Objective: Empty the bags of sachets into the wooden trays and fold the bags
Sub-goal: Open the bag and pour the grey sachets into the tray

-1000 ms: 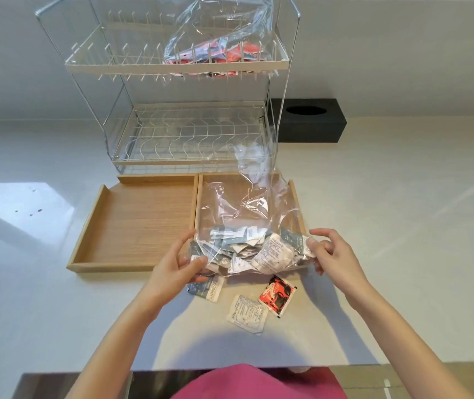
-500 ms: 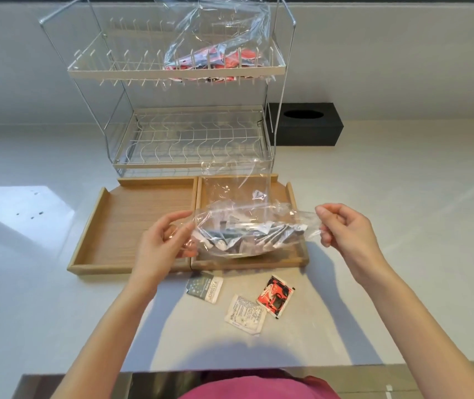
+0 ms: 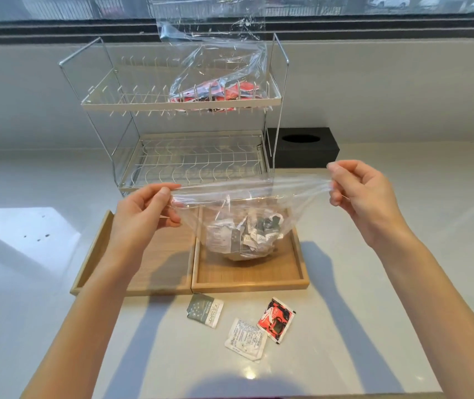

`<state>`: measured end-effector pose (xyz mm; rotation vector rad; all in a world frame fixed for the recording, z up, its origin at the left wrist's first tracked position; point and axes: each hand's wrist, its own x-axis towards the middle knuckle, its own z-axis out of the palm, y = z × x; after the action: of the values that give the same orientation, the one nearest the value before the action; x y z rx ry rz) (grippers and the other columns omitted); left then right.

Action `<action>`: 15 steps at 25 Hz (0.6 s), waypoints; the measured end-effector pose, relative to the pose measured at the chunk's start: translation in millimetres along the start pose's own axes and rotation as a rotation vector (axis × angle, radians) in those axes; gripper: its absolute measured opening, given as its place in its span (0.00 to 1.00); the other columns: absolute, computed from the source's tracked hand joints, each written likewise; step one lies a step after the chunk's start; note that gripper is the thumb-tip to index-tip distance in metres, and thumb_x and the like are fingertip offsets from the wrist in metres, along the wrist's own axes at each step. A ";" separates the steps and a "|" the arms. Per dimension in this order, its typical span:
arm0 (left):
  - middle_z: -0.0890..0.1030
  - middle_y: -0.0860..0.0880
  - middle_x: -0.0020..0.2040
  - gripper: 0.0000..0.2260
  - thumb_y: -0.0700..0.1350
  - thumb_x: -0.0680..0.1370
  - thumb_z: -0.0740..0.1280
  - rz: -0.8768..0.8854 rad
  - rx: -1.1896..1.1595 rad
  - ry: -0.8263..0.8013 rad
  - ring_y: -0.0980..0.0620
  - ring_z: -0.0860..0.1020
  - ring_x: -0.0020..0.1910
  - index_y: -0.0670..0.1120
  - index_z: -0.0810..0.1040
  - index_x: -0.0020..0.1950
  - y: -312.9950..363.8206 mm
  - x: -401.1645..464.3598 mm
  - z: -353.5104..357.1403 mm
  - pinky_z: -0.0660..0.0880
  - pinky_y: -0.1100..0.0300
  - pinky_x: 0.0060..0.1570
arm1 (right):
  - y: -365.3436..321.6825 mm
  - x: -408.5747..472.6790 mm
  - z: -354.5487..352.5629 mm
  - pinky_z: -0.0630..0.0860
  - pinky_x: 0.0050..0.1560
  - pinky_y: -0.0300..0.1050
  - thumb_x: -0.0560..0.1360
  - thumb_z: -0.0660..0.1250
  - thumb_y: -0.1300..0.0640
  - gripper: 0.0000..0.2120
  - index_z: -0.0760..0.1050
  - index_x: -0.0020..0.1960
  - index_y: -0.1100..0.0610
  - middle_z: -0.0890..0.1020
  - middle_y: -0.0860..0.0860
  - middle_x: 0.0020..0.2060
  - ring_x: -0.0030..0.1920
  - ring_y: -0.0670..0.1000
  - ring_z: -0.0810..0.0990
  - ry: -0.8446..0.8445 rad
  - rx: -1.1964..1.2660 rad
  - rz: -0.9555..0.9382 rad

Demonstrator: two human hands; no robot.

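Note:
A clear plastic bag [image 3: 247,203] with grey and white sachets [image 3: 244,236] bunched at its bottom hangs over the right wooden tray [image 3: 250,279]. My left hand [image 3: 143,214] pinches the bag's left top corner and my right hand [image 3: 362,191] pinches the right one, stretching the top edge taut between them. The left wooden tray [image 3: 169,263] beside it holds nothing that I can see. A second clear bag [image 3: 218,79] with red sachets lies on the top shelf of the wire rack [image 3: 132,102].
Three loose sachets lie on the white counter in front of the trays: a grey one [image 3: 205,310], a white one [image 3: 246,338] and a red one [image 3: 276,319]. A black tissue box [image 3: 302,146] stands behind the rack on the right. A window runs along the back wall.
Both hands have lifted the bag from the tray's front edge and pulled apart. The bag now hangs upright with the sachets sunk to its bottom.

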<state>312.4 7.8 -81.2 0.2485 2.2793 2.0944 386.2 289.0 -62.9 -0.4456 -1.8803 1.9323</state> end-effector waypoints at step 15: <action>0.75 0.50 0.35 0.12 0.40 0.78 0.59 0.281 -0.075 0.092 0.61 0.77 0.33 0.52 0.80 0.44 65.2 39.0 -5.4 0.77 0.69 0.38 | -76.6 37.8 23.6 0.71 0.27 0.31 0.75 0.64 0.59 0.05 0.74 0.40 0.54 0.74 0.42 0.20 0.22 0.41 0.70 -0.035 0.066 -0.218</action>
<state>279.2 13.0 -12.9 0.5070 2.3290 2.3636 346.8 288.0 16.5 -0.1789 -1.7984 1.8606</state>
